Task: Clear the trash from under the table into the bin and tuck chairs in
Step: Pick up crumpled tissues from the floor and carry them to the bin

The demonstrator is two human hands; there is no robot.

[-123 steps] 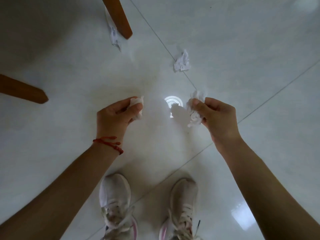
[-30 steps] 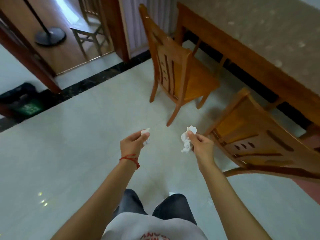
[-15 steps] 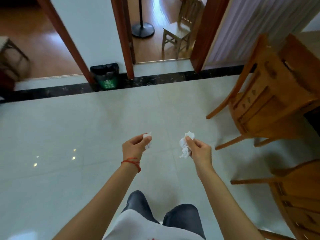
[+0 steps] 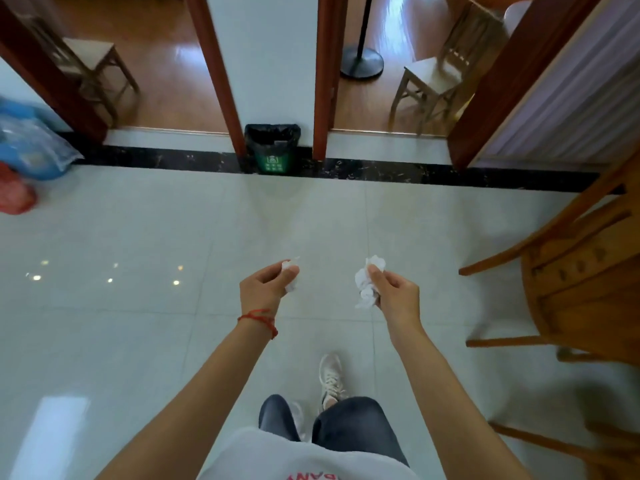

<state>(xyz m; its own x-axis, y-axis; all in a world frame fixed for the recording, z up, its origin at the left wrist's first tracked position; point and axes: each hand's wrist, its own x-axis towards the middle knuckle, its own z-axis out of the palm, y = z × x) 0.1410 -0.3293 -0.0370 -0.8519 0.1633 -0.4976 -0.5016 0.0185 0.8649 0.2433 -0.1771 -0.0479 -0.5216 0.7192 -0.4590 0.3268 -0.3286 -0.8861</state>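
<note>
The small paper ball [image 4: 290,276] sits in the left hand [image 4: 265,287] — thumb and fingers pinch it. The bigger paper ball [image 4: 367,285] hangs from the right hand [image 4: 394,294], pinched the same way. Both are held over the tile floor [image 4: 138,237]. The green bin [image 4: 272,149] stands far ahead by the wall — a wooden chair [image 4: 575,282] is on the right.

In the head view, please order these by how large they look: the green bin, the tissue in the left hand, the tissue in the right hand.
1. Green bin: largest, though farthest from the camera.
2. Tissue in the right hand.
3. Tissue in the left hand: smallest, but the fingers hide much of it, so its true size is unsure.
</note>
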